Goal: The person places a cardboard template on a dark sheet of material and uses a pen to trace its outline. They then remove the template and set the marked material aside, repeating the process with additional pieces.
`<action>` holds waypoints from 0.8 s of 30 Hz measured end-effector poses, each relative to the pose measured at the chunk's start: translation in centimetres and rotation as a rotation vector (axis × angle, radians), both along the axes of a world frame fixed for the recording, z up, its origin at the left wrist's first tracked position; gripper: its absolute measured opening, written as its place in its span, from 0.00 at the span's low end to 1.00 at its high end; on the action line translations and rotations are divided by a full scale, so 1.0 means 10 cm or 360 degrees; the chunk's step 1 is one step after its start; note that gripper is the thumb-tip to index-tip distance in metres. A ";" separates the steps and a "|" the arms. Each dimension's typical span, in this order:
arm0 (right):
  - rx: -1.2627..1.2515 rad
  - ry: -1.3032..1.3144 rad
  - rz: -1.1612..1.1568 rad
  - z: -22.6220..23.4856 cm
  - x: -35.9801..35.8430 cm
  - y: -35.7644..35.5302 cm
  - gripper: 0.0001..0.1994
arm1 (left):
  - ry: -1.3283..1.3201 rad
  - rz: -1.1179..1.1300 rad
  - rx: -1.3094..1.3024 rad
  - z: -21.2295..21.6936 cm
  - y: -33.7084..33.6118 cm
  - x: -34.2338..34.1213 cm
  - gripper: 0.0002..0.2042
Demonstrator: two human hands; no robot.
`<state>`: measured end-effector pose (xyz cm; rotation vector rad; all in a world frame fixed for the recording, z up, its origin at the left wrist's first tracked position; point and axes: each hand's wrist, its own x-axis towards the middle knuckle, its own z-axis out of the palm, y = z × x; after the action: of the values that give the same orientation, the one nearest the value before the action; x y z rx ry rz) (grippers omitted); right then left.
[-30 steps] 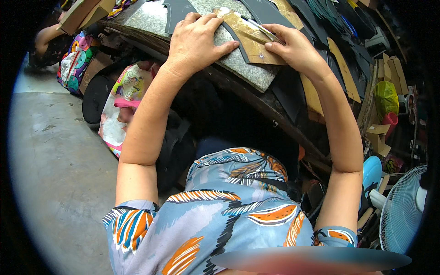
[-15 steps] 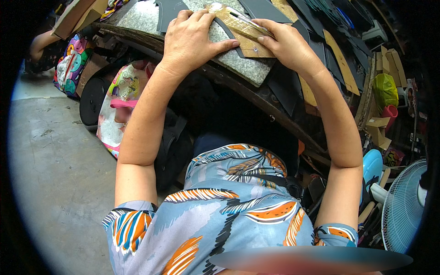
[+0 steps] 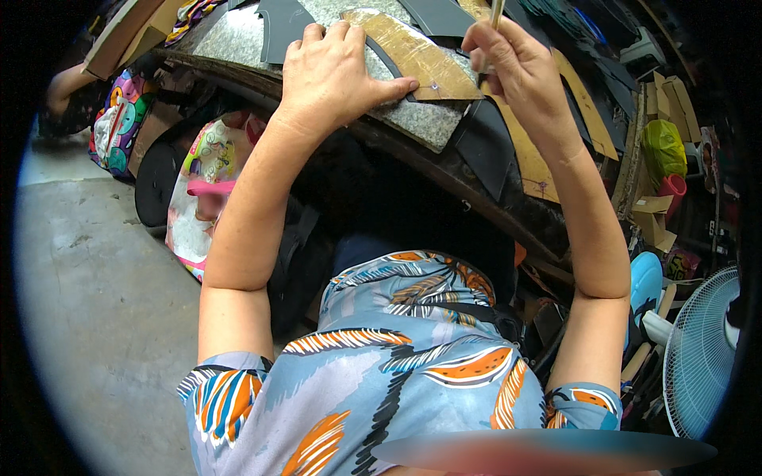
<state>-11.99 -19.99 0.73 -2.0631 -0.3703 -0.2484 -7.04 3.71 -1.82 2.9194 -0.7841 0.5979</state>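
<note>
My left hand [image 3: 327, 75] lies spread over a grey speckled slab [image 3: 429, 131], with its thumb reaching onto the lower corner of a curved brown pattern piece [image 3: 421, 59]. Under that pattern, a strip of dark sheet material [image 3: 383, 59] shows along its left edge. Just right of the pattern, my right hand [image 3: 512, 67] is raised and closed around a slim pen-like tool [image 3: 497, 14], held roughly upright. The tool's lower end is partly hidden by the fingers and blurred.
More dark cut sheets [image 3: 286, 32] and another brown pattern piece [image 3: 528, 151] lie around the slab on the worktable. A fan [image 3: 702, 357] stands at the lower right. Bags [image 3: 210, 186] are beside the table at left, and cardboard boxes [image 3: 655, 218] at right.
My right hand has lifted off the pattern and moved right, turning the pen-like tool from lying slanted across it to upright. My left hand stays nearly in place.
</note>
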 end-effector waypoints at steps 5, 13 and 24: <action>0.0151 0.0044 0.0141 -0.09 -0.08 0.11 0.09 | 0.0038 0.0016 0.0017 0.01 -0.02 0.00 0.46; -0.0393 -0.0271 -0.0056 -0.19 -0.03 0.22 0.09 | -0.0076 -0.0037 -0.0014 -0.05 0.00 0.03 0.44; 0.0512 0.0253 0.0073 -0.11 -0.05 0.13 0.11 | 0.0077 0.0057 0.0038 0.03 -0.02 -0.07 0.45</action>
<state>-12.53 -18.69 -0.41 -1.7425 -0.2608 -0.1065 -7.76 3.48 -1.53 2.9632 -0.7401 0.5222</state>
